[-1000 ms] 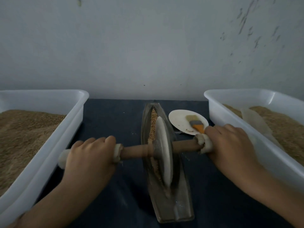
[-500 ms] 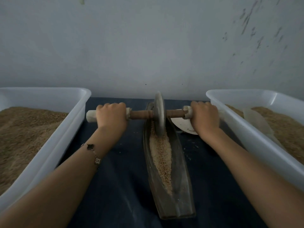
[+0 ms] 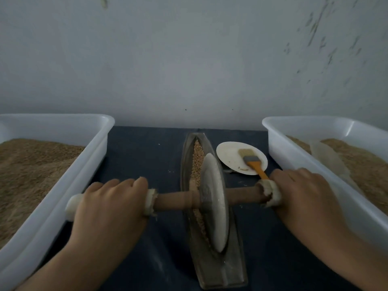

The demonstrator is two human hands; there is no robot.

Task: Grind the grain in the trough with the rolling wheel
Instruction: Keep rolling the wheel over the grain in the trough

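A narrow boat-shaped trough [image 3: 222, 271] lies lengthwise on the dark cloth, with tan grain [image 3: 197, 156] showing in its far half. The pale grinding wheel [image 3: 214, 202] stands on edge in the near half of the trough, on a brown wooden axle [image 3: 174, 202]. My left hand [image 3: 109, 204] grips the padded left end of the axle. My right hand [image 3: 302, 192] grips the padded right end. The wheel hides the grain under it.
A white tub [image 3: 54, 194] of brown grain stands at the left and another white tub [image 3: 315, 171] of grain at the right. A small white plate [image 3: 228, 156] with an orange-handled brush [image 3: 252, 161] lies between trough and right tub. A grey wall rises behind.
The wheel went from the near part of the trough to the far end, then back toward me to the near half. Both hands kept their grip on the axle.
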